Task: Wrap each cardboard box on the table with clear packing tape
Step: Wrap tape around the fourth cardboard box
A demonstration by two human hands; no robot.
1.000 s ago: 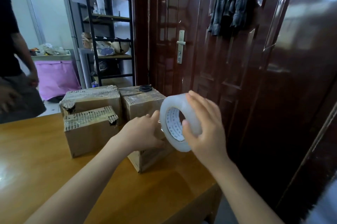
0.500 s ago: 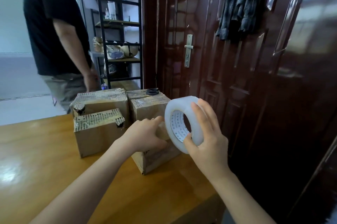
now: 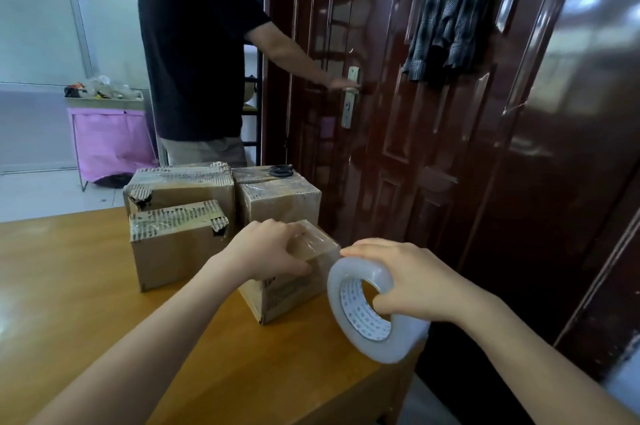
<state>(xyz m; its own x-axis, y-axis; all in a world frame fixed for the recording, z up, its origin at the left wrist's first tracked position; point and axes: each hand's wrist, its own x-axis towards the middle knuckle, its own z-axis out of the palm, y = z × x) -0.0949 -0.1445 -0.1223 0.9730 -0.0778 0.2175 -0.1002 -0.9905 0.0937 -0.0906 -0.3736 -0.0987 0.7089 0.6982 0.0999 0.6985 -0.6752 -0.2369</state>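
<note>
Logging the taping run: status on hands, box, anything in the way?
Left hand holds small box down. Right hand grips tape roll beside it. Scissors on rear box; bystander at door.

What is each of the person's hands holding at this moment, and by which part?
The right hand grips the tape roll, thumb through its core, fingers over the outer rim. The left hand holds the nearest cardboard box at its top edge.

Both forearms are bare to the frame edge, with no sleeves, rings or watch showing
</note>
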